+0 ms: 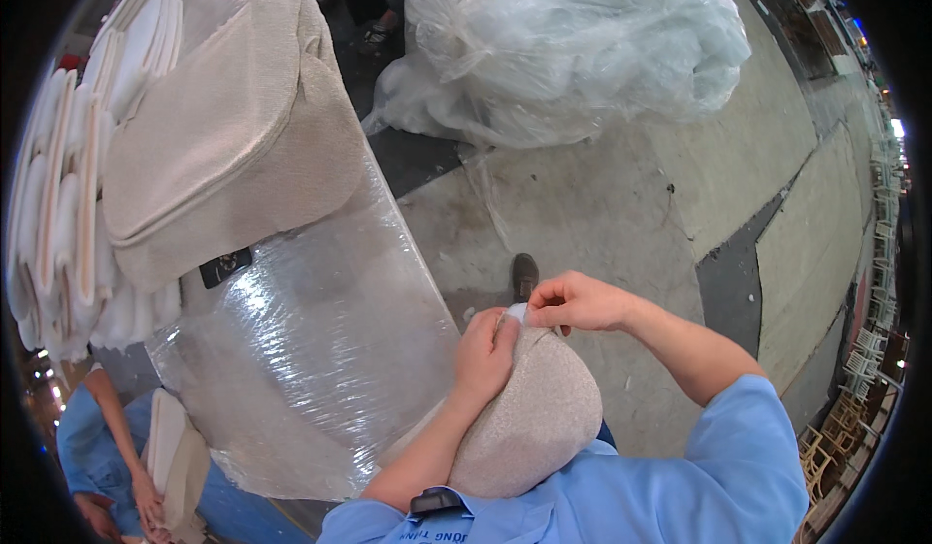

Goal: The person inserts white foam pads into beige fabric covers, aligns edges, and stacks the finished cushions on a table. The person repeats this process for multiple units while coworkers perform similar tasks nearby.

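A beige fabric cushion cover (534,408) rests against my body, its upper edge held out in front of me. My left hand (482,355) is closed on that edge of the cover, thumb on top. Close beside it, my right hand (571,303) pinches a small piece of white padding (517,312) that pokes out at the cover's edge. What lies under the fingers of both hands is partly hidden.
A plastic-covered table (320,350) stands at my left, with beige covers (214,127), stacked white foam pads (68,214) and a black phone-like object (225,267). A co-worker (107,457) handles a cushion lower left. A big clear plastic bag of white filling (582,49) sits ahead.
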### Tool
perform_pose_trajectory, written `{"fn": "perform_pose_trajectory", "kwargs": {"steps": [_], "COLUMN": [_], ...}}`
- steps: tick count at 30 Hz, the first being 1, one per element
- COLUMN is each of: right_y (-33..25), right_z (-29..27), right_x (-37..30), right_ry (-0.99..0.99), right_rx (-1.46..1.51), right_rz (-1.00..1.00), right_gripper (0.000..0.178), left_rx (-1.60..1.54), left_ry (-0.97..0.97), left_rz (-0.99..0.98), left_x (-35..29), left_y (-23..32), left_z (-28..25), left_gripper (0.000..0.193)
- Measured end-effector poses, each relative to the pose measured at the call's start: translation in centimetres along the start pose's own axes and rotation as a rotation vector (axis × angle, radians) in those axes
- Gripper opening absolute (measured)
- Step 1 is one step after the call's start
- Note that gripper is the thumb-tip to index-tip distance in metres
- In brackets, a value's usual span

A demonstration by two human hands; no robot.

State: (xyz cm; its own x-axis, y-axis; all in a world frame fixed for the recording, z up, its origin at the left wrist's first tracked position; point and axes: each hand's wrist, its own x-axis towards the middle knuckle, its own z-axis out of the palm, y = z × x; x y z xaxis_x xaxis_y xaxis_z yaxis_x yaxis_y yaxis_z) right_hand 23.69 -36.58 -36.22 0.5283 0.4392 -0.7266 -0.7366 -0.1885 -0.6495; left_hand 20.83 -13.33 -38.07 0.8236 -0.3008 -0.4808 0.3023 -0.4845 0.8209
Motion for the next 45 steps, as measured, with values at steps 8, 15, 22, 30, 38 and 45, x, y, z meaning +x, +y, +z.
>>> {"fn": "perform_pose_trajectory", "kwargs": {"steps": [8, 15, 22, 30, 38, 45], "right_y": [-0.3, 0.8, 5.2, 7.9, 8.7, 11.8], "right_z": [0.1, 2.1, 2.4, 3.6, 1.6, 3.3], "right_x": [1.6, 3.2, 6.0, 7.5, 2.4, 3.2], "right_ry": [0.103, 0.338, 0.303, 0.213, 0.038, 0.191], "right_rx": [-0.433, -0.154, 0.365, 0.812, 0.849, 0.778], "right_rz": [-0.152, 0.103, 0.257, 0.418, 0.248, 0.28], "right_gripper": [0.022, 0.015, 0.014, 0.01, 0.023, 0.025], "left_rx": [-0.118, 0.085, 0.114, 0.173, 0.043, 0.204], "left_ry": [-0.173, 0.088, 0.063, -0.058, -0.224, -0.16], "left_rz": [-0.16, -0.071, -0.128, -0.185, -0.231, -0.165], "left_x": [0.8, 1.8, 3.4, 4.3, 1.5, 1.2], "left_y": [-0.7, -0.5, -2.0, -4.1, 0.5, -0.8], "left_z": [-0.3, 1.3, 1.7, 1.7, 2.4, 4.4], "left_gripper": [0.029, 0.038, 0.042, 0.041, 0.037, 0.038]}}
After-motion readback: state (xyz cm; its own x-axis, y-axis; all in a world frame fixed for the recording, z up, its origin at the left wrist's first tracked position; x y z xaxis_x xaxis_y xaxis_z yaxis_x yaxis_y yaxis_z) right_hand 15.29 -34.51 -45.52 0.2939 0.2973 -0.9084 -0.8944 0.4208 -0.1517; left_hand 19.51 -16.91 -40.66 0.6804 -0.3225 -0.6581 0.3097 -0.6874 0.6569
